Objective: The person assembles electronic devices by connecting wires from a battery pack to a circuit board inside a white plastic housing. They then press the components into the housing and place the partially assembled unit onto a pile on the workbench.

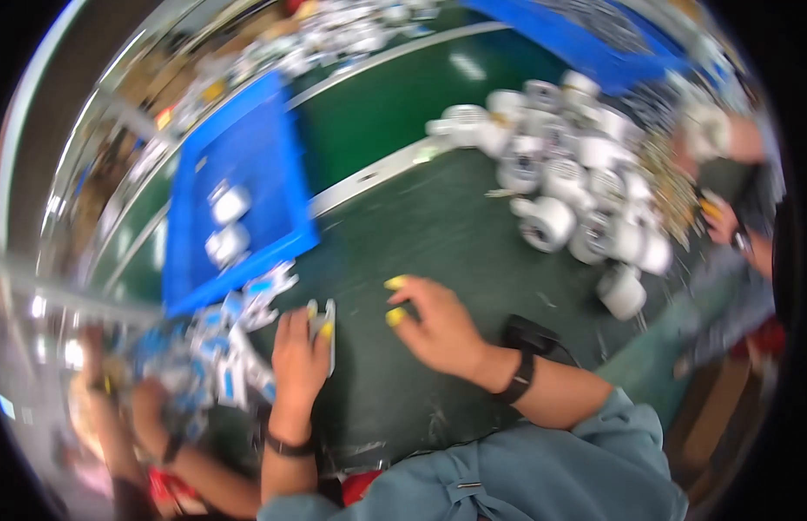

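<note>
- Two bare hands, yellow covers on some fingertips, work above a dark green table (403, 234): your left hand (301, 358) lies with its fingers close together at a thin white piece (332, 334); whether they are clamped on it, you cannot tell from this blurred view.
- Just to its right, your right hand (442, 330) reaches inward, thumb and forefinger apart, nothing visible between them.
- Dark bands circle both your wrists, and near your right wrist sits a black object (533, 335).
- Immediately left of your left hand, small white-and-blue parts (232, 373) lie in a loose heap.
- Ahead and to the left of your left hand stands a blue tray (299, 195), two white pieces (230, 205) inside.
- Beyond your right hand, farther right, white rounded parts (564, 181) crowd together, with tan strands (674, 191) past them.
- Well out to either side of your grip, co-workers' hands appear: one at far right (723, 219), others at lower left.
</note>
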`<state>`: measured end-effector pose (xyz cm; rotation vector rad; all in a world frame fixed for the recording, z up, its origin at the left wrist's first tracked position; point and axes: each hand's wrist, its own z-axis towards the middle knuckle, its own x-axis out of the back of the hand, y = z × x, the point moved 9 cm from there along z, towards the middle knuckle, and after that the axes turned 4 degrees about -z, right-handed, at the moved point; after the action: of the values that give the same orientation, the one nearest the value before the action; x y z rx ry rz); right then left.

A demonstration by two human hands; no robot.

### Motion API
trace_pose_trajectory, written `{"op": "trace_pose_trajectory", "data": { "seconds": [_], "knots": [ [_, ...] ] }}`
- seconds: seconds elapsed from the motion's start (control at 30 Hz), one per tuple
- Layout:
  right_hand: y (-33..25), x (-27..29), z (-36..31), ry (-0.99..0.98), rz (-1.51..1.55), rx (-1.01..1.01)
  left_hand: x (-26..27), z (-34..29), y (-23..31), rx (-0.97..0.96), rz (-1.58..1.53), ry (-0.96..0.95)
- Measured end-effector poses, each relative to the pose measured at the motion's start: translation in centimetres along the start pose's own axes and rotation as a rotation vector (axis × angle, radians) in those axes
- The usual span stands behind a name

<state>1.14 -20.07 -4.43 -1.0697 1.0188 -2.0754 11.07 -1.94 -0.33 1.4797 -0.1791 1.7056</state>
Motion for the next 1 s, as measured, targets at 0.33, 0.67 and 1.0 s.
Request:
{"op": "trace_pose_trajectory", "data": {
  "seconds": [0.33,0.67,1.0],
  "knots": [
    [2.6,0.7,-0.1,0.072,0.462,-0.279,-4.3,-1.4,2.6,0.13,-0.398,-0.055],
    [10.0,7.8,3.6,0.597,1.306,-0.811,-4.3,-2.1,2.6,0.066,-0.727,-0.065],
    [9.0,5.1,2.8,0.39,1.23,-0.76,-4.4,-2.9,3.3,0.013,-0.76,-0.152]
  ]
}}
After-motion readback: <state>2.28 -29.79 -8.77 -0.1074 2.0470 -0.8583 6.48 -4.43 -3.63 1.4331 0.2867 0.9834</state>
